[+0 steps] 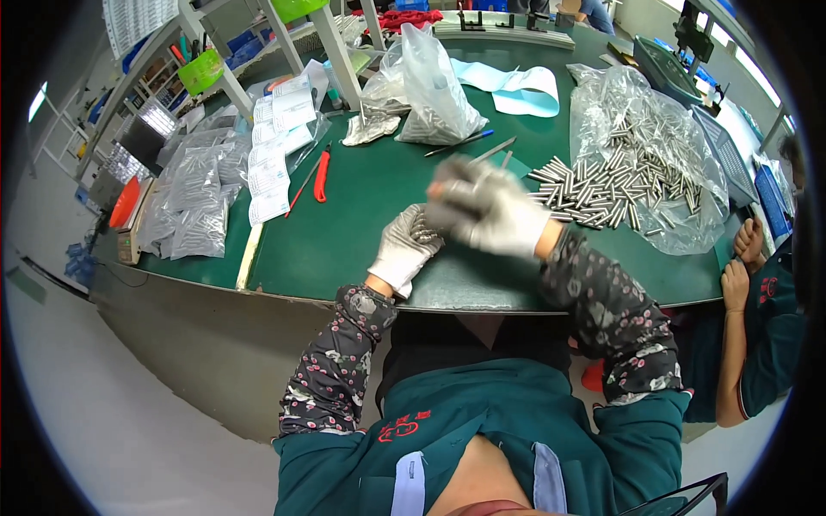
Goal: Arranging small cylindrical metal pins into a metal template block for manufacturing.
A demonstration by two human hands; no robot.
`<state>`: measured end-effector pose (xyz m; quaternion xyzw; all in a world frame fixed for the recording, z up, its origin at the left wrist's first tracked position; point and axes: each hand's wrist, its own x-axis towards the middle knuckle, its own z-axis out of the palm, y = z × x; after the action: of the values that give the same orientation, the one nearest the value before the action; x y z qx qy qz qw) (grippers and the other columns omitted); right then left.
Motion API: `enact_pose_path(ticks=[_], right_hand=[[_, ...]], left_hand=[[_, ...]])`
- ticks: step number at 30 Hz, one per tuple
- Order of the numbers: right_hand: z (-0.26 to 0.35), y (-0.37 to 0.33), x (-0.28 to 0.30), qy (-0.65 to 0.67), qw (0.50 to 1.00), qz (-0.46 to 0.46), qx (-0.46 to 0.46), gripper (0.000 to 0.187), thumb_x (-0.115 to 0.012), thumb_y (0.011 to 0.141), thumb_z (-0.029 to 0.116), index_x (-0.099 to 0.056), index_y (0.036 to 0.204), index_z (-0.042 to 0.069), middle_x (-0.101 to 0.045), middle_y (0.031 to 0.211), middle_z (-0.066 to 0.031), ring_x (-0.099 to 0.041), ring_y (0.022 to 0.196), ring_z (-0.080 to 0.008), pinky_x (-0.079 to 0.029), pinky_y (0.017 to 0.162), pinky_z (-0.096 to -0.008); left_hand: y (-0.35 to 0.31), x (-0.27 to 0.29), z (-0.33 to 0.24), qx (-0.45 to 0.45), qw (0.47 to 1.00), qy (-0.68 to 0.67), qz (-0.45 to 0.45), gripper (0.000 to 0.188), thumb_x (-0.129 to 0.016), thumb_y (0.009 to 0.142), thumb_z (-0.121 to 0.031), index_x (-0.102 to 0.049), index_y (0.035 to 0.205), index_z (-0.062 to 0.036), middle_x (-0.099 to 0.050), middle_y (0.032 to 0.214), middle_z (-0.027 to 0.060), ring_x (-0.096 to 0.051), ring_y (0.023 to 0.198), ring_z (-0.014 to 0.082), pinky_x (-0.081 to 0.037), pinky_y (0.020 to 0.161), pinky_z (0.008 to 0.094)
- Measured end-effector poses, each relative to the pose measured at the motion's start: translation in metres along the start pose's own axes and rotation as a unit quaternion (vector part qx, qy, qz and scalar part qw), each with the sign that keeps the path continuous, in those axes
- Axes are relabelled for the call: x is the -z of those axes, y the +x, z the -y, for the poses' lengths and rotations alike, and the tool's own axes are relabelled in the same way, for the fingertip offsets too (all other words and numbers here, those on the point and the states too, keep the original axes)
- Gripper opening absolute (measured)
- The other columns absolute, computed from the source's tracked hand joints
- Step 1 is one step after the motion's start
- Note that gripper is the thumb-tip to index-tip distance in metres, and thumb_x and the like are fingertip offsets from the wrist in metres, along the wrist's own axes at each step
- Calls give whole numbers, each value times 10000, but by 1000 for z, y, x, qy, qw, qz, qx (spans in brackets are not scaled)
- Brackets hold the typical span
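Observation:
My left hand (403,248), in a white glove, is closed near the table's front edge. What look like the ends of several short metal pins (422,228) show at its fingers. Beside it my right hand (499,211), gloved too, is blurred by motion; its fingers are smeared and whatever they hold cannot be made out. Just right of that hand spreads a loose pile of shiny metal pins (594,191), running onto an opened clear plastic bag (693,228). A pen (460,143) lies beyond my hands, in front of an upright plastic bag (434,95).
Filled clear bags (196,185) and printed paper slips (269,163) lie at left, near a red-handled tool (323,175). Light blue paper (520,89) curls at the back. A blue-grey crate (723,155) stands at right, where another person's hands (742,267) rest by the table edge.

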<state>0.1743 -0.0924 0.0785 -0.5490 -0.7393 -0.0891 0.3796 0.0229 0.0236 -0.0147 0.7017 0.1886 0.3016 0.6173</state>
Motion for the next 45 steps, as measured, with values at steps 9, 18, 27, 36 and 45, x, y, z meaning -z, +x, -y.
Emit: enact_pose_path(ticks=[9, 18, 27, 36, 45], right_hand=[[-17, -5, 18, -158, 976, 38, -143, 421, -691, 708, 233, -638, 1107, 111, -474, 1228, -302, -519, 1093, -404, -442, 926, -429], [-8, -9, 5, -100, 994, -25, -39, 379, -691, 689, 185, -632, 1054, 104, -507, 1183, -258, -539, 1025, -406, -455, 873, -460], [6, -5, -3, 5, 998, 53, 34, 380, -664, 675, 156, -631, 1053, 142, -504, 1206, -241, -523, 1074, -395, -425, 928, -442], [-51, -34, 30, -328, 911, 170, -185, 534, -729, 638, 275, -603, 1131, 117, -428, 1321, -186, -416, 1218, -358, -389, 976, -433], [-24, -21, 17, -215, 942, 183, -180, 618, -698, 685, 377, -548, 1213, 94, -408, 1329, -227, -417, 1214, -366, -375, 994, -433]], left_hand=[[2, -4, -9, 5, 996, 83, 17, 475, -714, 701, 2, -514, 1131, -29, -618, 1024, 38, -601, 920, 147, -510, 784, 259], [7, -8, -37, 74, 981, 181, 13, 371, -737, 739, -132, -563, 1060, -70, -626, 958, 49, -595, 899, 168, -498, 790, 298], [7, 10, -7, -32, 966, 255, 19, 421, -741, 689, -22, -550, 1062, -64, -627, 927, 10, -597, 824, 105, -504, 736, 238], [-2, -4, -19, 46, 997, -31, -54, 354, -711, 696, 42, -564, 987, -94, -597, 763, -30, -506, 560, 33, -396, 423, 175], [-7, -1, -17, 25, 998, 2, -62, 349, -704, 699, 53, -561, 982, -94, -602, 770, -26, -505, 568, 36, -401, 434, 175]])
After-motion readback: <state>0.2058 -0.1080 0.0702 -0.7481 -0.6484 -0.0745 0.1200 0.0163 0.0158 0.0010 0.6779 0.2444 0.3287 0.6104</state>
